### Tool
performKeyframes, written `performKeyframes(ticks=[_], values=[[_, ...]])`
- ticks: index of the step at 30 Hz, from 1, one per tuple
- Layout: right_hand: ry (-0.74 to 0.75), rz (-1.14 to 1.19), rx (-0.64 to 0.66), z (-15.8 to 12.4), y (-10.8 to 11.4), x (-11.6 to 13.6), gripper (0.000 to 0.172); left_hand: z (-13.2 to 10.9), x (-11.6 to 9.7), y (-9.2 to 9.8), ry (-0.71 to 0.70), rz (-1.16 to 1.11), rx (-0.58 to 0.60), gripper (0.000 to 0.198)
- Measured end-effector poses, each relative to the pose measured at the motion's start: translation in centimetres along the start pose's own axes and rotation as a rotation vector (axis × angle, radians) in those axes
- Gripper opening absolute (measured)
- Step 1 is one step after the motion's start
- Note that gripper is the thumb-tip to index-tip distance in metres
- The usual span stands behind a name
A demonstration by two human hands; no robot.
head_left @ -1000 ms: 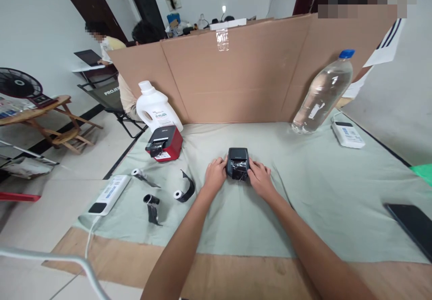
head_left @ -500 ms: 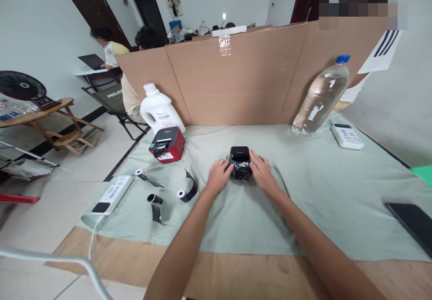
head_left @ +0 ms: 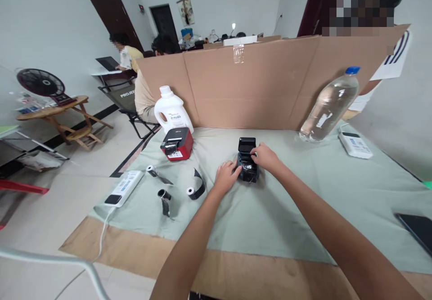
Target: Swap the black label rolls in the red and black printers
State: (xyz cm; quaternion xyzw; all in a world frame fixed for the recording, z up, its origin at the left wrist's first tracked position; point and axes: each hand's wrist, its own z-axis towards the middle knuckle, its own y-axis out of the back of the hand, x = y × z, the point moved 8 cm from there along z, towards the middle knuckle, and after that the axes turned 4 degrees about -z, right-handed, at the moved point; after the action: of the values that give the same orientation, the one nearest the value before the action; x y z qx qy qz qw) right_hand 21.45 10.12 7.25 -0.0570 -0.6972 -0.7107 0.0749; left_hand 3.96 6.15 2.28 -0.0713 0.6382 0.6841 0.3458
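A small black printer [head_left: 248,174] stands on the green cloth in front of me, its lid [head_left: 247,144] raised at the back. Clear film or tape glints on its front. My left hand [head_left: 228,175] grips the left side, thumb against the front part. The fingers of my right hand [head_left: 265,157] are pinched together at the right of the opening, just below the lid; what lies between them is hidden. Left of the printer lie a black-and-white roll [head_left: 196,190] with a curled tail, a dark upright roll [head_left: 164,199] and another roll [head_left: 152,171] with its strip unrolled.
A red and black printer [head_left: 177,145] stands before a white jug [head_left: 173,111]. Power strips [head_left: 124,187] lie at left and right, a phone [head_left: 415,228] at far right. A water bottle [head_left: 332,104] leans against a cardboard partition [head_left: 249,88]. Other people are beyond it.
The black printer's lid has swung up. My right hand has moved from the printer's right side to its opening; my left hand stays on the left side. The view has shifted slightly.
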Motion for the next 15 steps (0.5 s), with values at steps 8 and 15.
performKeyframes(ticks=[8, 15], values=[[-0.038, -0.124, 0.145, 2.0, -1.3, 1.3, 0.036, 0.1, 0.3, -0.1, 0.001, -0.01, -0.006, 0.05], [0.048, -0.191, 0.06, 1.6, -0.7, 2.0, 0.031, 0.0, 0.2, 0.2, 0.012, -0.031, -0.023, 0.05]])
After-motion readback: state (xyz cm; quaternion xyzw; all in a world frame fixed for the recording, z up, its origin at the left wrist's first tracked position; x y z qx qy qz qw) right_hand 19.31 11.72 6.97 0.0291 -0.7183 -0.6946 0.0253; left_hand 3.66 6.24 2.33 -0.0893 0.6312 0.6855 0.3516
